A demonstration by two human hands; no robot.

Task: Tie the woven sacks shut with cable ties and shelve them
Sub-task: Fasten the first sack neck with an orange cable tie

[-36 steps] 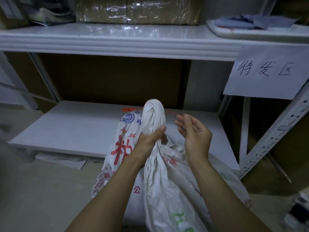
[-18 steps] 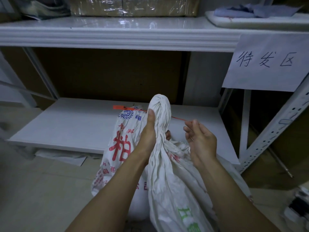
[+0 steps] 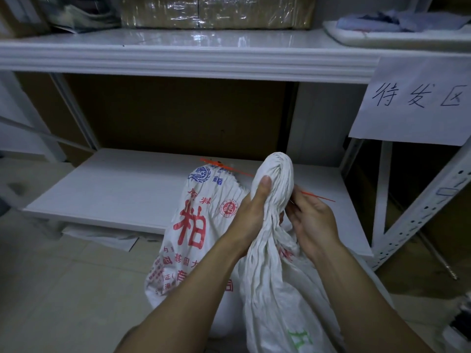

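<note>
A white woven sack (image 3: 277, 289) stands on the floor in front of me, its mouth gathered into a twisted neck. My left hand (image 3: 251, 215) grips that neck, thumb pressed up against the bunched top. My right hand (image 3: 309, 217) pinches a thin red cable tie (image 3: 319, 197) beside the neck; its free end sticks out to the right. Behind it stands a second sack (image 3: 198, 225) with red printed characters, its top closed by a red cable tie (image 3: 216, 164).
A white lower shelf (image 3: 114, 192) runs behind the sacks, under a white upper shelf (image 3: 178, 54) bearing wrapped boxes. A handwritten paper sign (image 3: 418, 103) hangs at the right. A perforated white upright (image 3: 423, 215) stands to the right. Loose paper (image 3: 102, 238) lies on the tiled floor.
My right hand has dropped closer to the sack's neck with the red tie. My left hand has slid up the neck, thumb now pointing upward. The view has tilted down slightly.
</note>
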